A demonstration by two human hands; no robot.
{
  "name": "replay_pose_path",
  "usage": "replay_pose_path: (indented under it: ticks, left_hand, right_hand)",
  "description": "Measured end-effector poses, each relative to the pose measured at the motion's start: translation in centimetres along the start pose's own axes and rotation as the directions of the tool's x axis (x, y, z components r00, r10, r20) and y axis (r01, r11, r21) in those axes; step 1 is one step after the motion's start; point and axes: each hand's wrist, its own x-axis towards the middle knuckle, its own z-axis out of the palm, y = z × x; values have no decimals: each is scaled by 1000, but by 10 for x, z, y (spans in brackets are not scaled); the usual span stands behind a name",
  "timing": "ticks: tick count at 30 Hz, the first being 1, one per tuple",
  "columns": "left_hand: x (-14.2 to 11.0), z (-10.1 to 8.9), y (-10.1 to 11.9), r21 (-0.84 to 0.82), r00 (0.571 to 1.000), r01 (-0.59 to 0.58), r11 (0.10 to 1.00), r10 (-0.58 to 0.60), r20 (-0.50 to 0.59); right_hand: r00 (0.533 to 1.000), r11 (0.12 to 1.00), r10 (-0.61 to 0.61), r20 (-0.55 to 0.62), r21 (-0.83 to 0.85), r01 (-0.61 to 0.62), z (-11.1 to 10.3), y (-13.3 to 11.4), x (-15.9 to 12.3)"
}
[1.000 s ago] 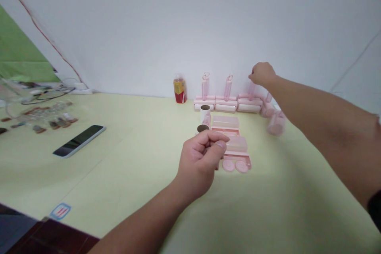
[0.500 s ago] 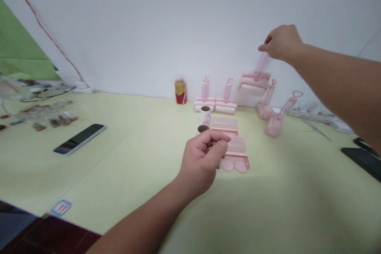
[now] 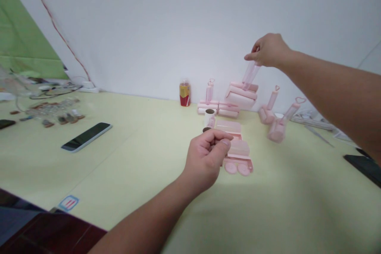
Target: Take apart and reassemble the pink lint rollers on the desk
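My right hand is closed on the clear pink handle of a pink lint roller, which hangs head down near the wall. Just below and left of it, two similar lint rollers stand against the wall, the nearer one partly covered by the held roller. My left hand is raised over the table in a pinch; whatever is in its fingers, if anything, cannot be made out. Behind that hand are open pink cases, round pink caps and white sticky-paper rolls, partly hidden.
More pink lint rollers stand at the right. A red and yellow container is by the wall. A phone lies at the left, beyond it small clear items and cables. A dark flat object sits at the right edge.
My right hand has moved left and a little down with the lint roller, bringing it over the rollers by the wall. My left hand keeps its pinch. The view has shifted slightly.
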Motion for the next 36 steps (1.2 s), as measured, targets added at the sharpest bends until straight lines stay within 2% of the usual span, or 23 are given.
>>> replay_pose_path:
  ticks: [3, 5, 7, 9, 12, 14, 16, 20, 25, 28, 30, 33, 36]
  left_hand:
    - [6, -11, 5, 87, 997, -61, 994, 65, -46]
    - [22, -23, 10, 169, 984, -112, 979, 132, -118]
    - [49, -34, 15, 268, 966, -149, 952, 198, -165]
    - [87, -37, 20, 447, 950, -206, 871, 287, -121]
    - [147, -22, 23, 720, 933, -264, 642, 359, 22]
    - [178, -4, 23, 842, 937, -247, 479, 339, 81]
    - [200, 13, 19, 901, 949, -244, 358, 278, 147]
    - [219, 32, 9, 951, 960, -238, 196, 199, 199]
    - [233, 26, 5, 961, 941, -267, 75, 237, 243]
    - [241, 10, 1, 961, 935, -275, 24, 241, 261]
    - [245, -5, -6, 971, 941, -237, 27, 254, 222]
    - [250, -30, -20, 980, 948, -173, 95, 286, 140]
    - [253, -51, -35, 974, 955, -147, 171, 283, 94]
  right_hand:
    - [999, 1000, -29, 12, 5, 29, 4, -2, -3]
    - [999, 999, -42, 9, -2, 42, 6, -5, -5]
    - [998, 998, -57, -16, -14, 57, 7, -10, -5]
    - [996, 996, -85, -35, -15, 84, 8, -17, -6]
    - [991, 992, -125, -52, 4, 125, 7, -28, -8]
    - [988, 990, -140, -72, 8, 141, 6, -36, -10]
    - [983, 988, -155, -98, 11, 157, 7, -42, -11]
    - [976, 984, -173, -134, 24, 178, 10, -49, -12]
    - [975, 991, -119, -189, 31, 127, 3, -51, -12]
    - [969, 995, -60, -238, 59, 76, -6, -46, -10]
    - [973, 995, -31, -228, 89, 53, -10, -40, -8]
    - [988, 991, -32, -153, 127, 52, -5, -29, -10]
    - [997, 987, -53, -57, 151, 61, 9, -22, -16]
